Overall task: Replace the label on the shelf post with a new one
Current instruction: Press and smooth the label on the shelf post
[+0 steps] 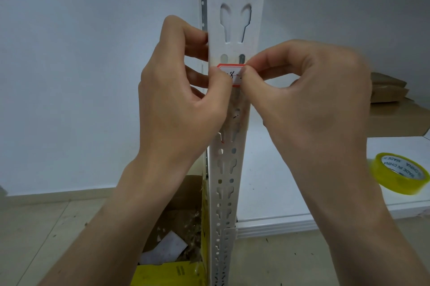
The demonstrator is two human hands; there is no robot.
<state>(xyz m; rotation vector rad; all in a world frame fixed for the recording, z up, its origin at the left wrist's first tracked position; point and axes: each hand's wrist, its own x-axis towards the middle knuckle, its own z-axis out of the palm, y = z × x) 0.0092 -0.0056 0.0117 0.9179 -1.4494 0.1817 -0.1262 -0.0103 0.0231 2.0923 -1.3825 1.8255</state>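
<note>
Both hands together at red-bordered label [232,71], mid-height on white shelf post [235,18]. Left hand [176,99] gripping shelf post, thumb pressing label's left end. Right hand [309,99] pinching label's right edge. Likely seating new label; next move calling for smoothing it flat. Thumbs hiding most handwriting. Peeling or sticking: cannot tell.

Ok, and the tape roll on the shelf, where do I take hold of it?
Grip the tape roll across its ring wall: one finger inside the upturned core, thumb on the yellow outer face, coming from above. It lies on the shelf nearest the right hand, which pinches the label.
</note>
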